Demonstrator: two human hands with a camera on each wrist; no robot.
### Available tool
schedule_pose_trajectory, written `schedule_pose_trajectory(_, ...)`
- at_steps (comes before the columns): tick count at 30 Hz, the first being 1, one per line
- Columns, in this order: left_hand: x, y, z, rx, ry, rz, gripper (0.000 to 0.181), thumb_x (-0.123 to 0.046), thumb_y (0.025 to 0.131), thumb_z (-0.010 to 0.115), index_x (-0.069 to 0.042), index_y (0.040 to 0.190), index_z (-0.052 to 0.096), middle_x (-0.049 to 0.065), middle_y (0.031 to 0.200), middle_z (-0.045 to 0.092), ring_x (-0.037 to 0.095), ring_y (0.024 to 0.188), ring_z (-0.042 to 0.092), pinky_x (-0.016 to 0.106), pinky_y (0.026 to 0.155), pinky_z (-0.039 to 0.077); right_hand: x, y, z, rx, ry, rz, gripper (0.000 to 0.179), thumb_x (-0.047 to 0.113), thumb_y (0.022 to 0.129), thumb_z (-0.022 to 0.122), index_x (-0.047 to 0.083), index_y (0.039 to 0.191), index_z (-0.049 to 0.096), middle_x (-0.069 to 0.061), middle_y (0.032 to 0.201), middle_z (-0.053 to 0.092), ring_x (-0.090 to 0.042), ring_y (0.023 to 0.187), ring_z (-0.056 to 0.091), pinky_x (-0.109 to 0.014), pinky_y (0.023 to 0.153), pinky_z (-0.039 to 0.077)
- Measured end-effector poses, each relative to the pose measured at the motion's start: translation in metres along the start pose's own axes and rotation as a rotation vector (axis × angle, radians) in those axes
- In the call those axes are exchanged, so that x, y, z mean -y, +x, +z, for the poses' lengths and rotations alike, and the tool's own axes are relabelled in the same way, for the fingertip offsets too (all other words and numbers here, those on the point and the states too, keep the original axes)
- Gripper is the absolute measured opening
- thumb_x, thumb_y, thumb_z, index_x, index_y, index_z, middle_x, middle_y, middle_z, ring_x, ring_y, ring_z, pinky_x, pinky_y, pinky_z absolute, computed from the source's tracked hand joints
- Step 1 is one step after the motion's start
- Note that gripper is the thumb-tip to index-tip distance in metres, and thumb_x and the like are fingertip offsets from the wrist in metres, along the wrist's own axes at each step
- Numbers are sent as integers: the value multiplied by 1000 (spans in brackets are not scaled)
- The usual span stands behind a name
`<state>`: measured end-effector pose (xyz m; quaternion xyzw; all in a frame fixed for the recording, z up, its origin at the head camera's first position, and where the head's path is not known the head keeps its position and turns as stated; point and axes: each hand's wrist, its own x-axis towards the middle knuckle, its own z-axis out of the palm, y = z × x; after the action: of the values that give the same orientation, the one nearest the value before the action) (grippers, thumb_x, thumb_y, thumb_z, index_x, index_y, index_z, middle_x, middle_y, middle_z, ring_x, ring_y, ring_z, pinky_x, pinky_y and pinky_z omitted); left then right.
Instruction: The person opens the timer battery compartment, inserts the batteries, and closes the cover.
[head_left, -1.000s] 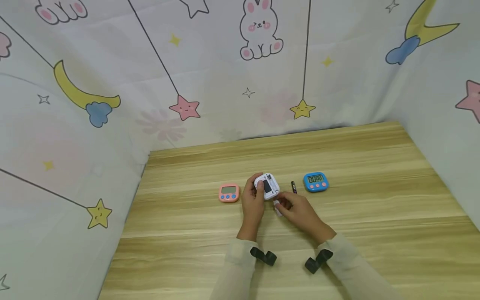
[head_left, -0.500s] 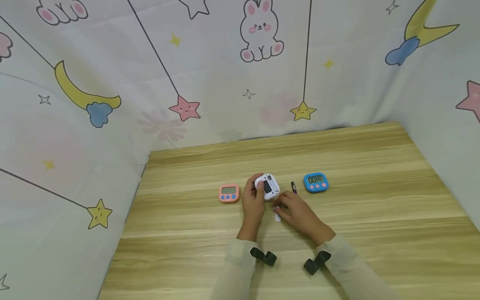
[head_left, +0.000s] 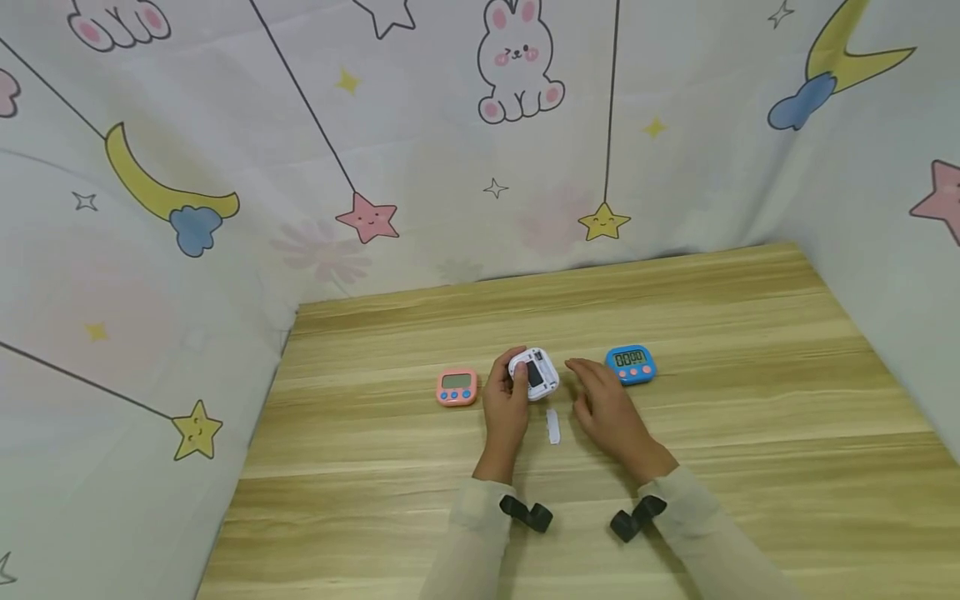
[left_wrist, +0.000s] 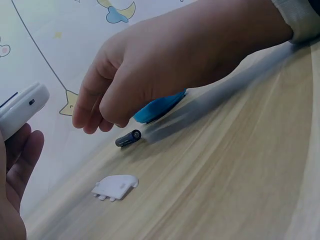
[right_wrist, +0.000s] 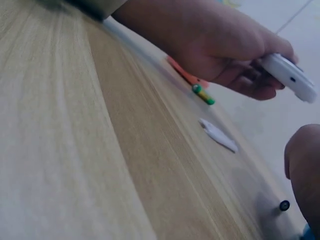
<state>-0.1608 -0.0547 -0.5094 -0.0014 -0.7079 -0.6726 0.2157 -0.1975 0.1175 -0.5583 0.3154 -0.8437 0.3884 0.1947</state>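
Note:
A white digital timer [head_left: 546, 375], its back turned up and battery compartment uncovered, is gripped by my left hand [head_left: 507, 410] above the table. My right hand [head_left: 611, 410] hovers to its right, fingers loosely bent and holding nothing. Below and between the hands lies a small white battery cover [head_left: 553, 427]. The left wrist view shows a dark battery [left_wrist: 128, 138] on the table just under the right fingertips, apart from them; the hand hides it in the head view. A green battery [right_wrist: 203, 94] lies beneath my left hand in the right wrist view.
A pink timer [head_left: 457, 387] with blue buttons lies left of my left hand. Close beside my right hand is a blue timer [head_left: 632, 365] with lit digits. White printed cloth [head_left: 435, 150] borders the wooden table [head_left: 360, 467] at back and sides.
My right hand has let go of the white battery cover, which now lies on the table. That hand has moved right and away, over the dark battery. The left hand stays still.

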Motion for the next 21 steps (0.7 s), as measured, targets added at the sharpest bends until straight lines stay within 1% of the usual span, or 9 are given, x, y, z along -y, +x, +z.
schedule_pose_trajectory(5, 0, 0, 0, 1, 12, -5, 26, -9, 101, 51, 0, 124, 60, 15, 113, 65, 12, 94, 60, 23, 74, 50, 1, -3, 2, 51, -11, 32, 54, -7, 82, 56, -5, 136, 51, -20, 137, 50, -36, 127, 45, -47, 103, 38)
schedule_pose_trajectory(11, 0, -1, 0, 2, 20, -8, 27, -9, 101, 51, 0, 125, 59, 13, 113, 65, 12, 94, 60, 24, 74, 50, 4, -4, 1, 106, -22, 55, 53, -10, 84, 56, -7, 137, 49, -23, 140, 48, -37, 129, 44, -47, 105, 37)
schedule_pose_trajectory(15, -1, -1, 0, 5, 20, -4, 27, -9, 101, 51, 0, 125, 59, 14, 112, 65, 12, 93, 60, 24, 73, 50, 5, -2, 1, 100, -18, 39, 51, -10, 85, 57, -7, 136, 50, -22, 138, 49, -37, 128, 45, -47, 103, 39)
schedule_pose_trajectory(18, -1, -1, 0, 8, 23, 2, 27, -9, 101, 51, 0, 125, 59, 14, 112, 65, 12, 92, 60, 23, 72, 50, 5, -1, 1, 76, -27, 23, 50, -9, 86, 59, -6, 135, 51, -22, 136, 50, -37, 126, 46, -48, 102, 40)
schedule_pose_trajectory(21, 0, 0, 0, 6, 24, 9, 27, -9, 101, 51, 0, 125, 59, 14, 112, 65, 12, 92, 61, 24, 71, 50, 4, 0, 1, 60, -48, 35, 49, -4, 87, 63, -6, 135, 52, -21, 136, 51, -35, 127, 46, -47, 103, 39)
